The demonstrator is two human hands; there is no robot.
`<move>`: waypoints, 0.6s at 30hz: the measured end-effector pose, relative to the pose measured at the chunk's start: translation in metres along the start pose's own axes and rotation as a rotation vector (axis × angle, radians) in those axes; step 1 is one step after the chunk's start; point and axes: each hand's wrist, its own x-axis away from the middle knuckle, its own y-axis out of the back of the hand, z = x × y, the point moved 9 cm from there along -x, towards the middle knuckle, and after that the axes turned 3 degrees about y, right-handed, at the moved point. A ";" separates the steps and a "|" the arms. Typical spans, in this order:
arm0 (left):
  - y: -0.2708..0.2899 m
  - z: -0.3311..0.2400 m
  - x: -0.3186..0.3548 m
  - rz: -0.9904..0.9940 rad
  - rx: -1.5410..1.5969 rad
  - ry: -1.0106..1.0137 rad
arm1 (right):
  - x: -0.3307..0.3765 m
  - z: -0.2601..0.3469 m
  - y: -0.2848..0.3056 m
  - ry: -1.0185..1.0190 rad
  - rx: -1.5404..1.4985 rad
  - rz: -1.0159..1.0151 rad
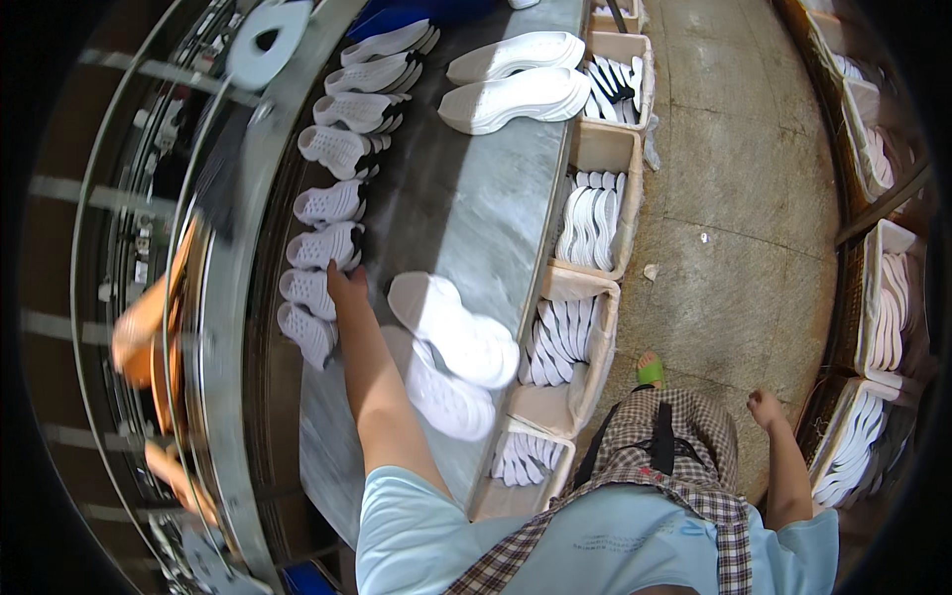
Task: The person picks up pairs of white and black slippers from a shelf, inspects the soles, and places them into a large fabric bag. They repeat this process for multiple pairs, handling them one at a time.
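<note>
White soles (319, 260) stand in a row along the far edge of the grey counter (466, 208), and the left hand (345, 288) is right on them, fingers touching one; whether that grip has closed, I cannot tell. Two more soles (451, 327) lie flat beside the forearm. Boxes (575, 342) of soles line the near edge. The right hand (766, 407) hangs loose, released, over the floor (744, 198).

A grey workbench (466, 213) stands on a stained concrete floor (739, 218).
</note>
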 end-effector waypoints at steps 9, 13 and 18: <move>-0.049 0.109 -0.062 -0.254 1.287 0.880 | -0.025 0.076 0.004 -0.018 -0.081 0.029; -0.031 0.113 -0.053 -0.336 1.478 0.888 | -0.029 0.067 0.009 -0.050 -0.050 0.061; -0.036 0.049 -0.068 -0.014 1.489 0.647 | -0.049 0.060 0.027 -0.039 0.117 0.072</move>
